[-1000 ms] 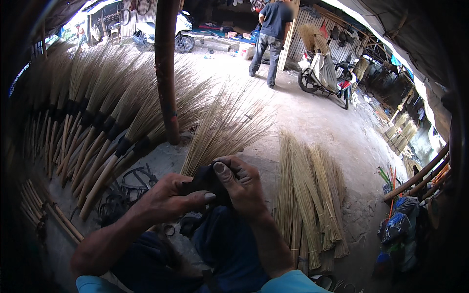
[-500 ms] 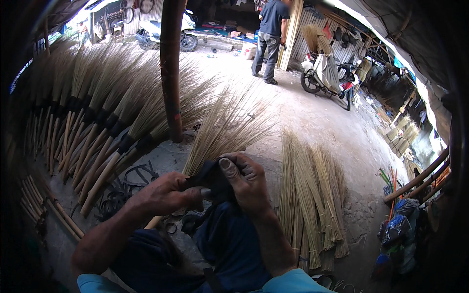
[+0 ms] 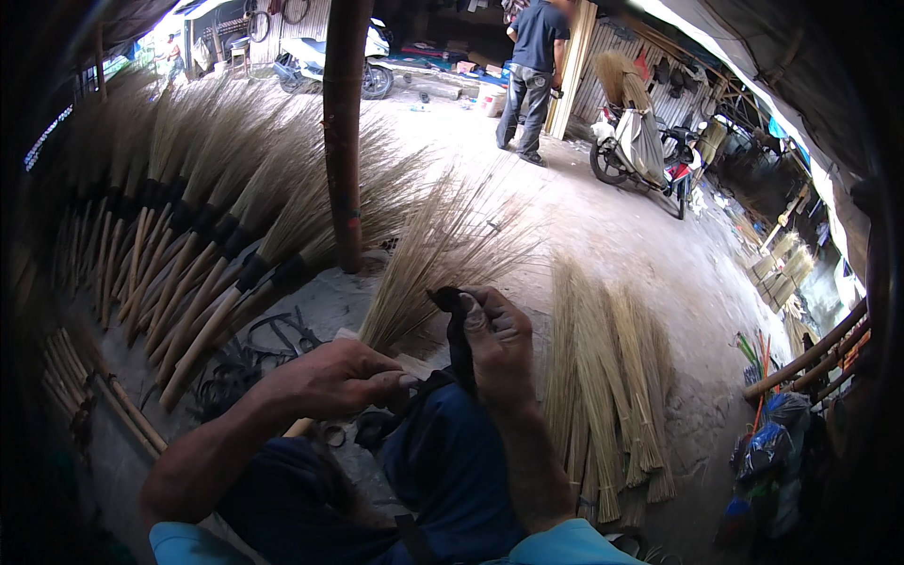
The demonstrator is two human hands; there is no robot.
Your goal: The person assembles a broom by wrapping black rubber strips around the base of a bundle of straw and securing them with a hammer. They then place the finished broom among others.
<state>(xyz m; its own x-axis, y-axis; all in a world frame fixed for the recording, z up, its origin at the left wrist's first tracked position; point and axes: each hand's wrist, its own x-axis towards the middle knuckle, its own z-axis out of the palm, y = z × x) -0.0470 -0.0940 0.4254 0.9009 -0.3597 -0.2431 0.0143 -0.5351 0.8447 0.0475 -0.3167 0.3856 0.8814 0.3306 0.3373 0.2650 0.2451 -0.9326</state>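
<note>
**Pinching limp, flat black strip (image 3: 459, 350) above blue-trousered knee (image 3: 447, 443)**

Pressing thumb and fingers of R hand (image 3: 502, 347) tog. on upper part of strip, w/ short dark end poking out past thumb. Curling L hand (image 3: 348, 379) nr lower part, w/ thumb laid against bent fingers; prob. pinching strip there too, but can't tell for sure, as partly hidden. Find strip btwn the two hands, running down from R fingers to top of knee, apparently touching cloth.

Judging by pose, at strip-handling step: seemingly straightening or drawing out strip, not yet winding onto anything visible. For next move, prob. need firm pinch on R plus sure hold of lower part w/ L, w/o twist or slip.

Just beyond hands, see fanned bundle of thin straw-coloured stalks (image 3: 433, 259), w/ lower end partly hidden nr L hand. To R, on rough grey floor (image 3: 706, 377), note pile of long, pale straw bundles (image 3: 607, 386). To L, note slanted row of wooden-handled, dark-bound straw brooms (image 3: 252, 273). Btwn brooms and L hand, see tangle of narrow black bands (image 3: 273, 339). Farther off, past dark-brown upright post (image 3: 345, 141), see standing person in dark shirt and grey jeans (image 3: 535, 47), nr straw-loaded motorbike (image 3: 640, 151).
</note>
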